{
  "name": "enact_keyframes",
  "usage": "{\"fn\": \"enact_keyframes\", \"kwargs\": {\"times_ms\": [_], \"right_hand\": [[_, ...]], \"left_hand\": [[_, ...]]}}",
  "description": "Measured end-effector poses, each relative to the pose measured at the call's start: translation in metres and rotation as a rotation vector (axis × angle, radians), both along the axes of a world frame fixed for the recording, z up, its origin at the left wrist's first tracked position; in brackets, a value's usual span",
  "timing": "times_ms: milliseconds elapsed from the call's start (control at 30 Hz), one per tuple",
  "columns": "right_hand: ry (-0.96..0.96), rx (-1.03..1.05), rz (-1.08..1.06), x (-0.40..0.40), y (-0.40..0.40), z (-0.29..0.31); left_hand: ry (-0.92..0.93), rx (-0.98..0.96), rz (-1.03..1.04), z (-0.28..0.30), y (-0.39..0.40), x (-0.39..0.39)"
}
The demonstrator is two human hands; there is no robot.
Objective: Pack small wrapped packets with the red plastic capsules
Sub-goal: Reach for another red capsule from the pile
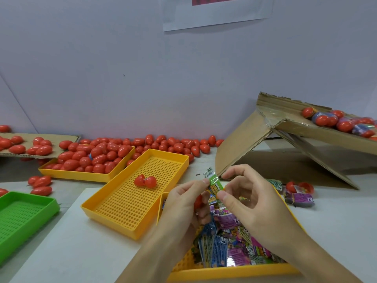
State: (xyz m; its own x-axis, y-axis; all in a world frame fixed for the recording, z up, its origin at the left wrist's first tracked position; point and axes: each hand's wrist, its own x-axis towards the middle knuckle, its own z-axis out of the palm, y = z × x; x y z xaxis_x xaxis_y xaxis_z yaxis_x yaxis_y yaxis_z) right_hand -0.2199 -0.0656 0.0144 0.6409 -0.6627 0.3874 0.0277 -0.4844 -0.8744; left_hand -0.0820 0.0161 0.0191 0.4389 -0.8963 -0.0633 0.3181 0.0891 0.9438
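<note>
Above the yellow tray of wrapped packets [234, 271], both hands are pinching one green packet [213, 181]: the left hand [181, 203] at its left edge, also cupping a red capsule piece [198, 201], and the right hand [247, 199] between thumb and forefinger. At ten o'clock an open red capsule [145, 181] is lying in a perforated yellow tray [114, 201]. Farther at ten o'clock another yellow tray [81, 175] is holding many capsules [95, 154]. At two o'clock a cardboard box [289, 127] is tilting over the table.
</note>
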Motion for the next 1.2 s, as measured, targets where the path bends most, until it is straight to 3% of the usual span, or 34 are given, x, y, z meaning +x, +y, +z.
{"fn": "enact_keyframes", "kwargs": {"times_ms": [333,600,1200], "right_hand": [[0.075,0.014,-0.007,0.001,0.002,0.0],[0.049,0.111,-0.084,0.0,-0.002,0.004],[0.021,0.084,-0.128,0.002,0.001,0.002]], "left_hand": [[-0.069,0.019,-0.029,-0.003,0.0,0.0],[-0.352,-0.002,0.03,-0.009,0.002,0.0],[-0.292,-0.017,0.13,-0.011,0.0,0.001]]}}
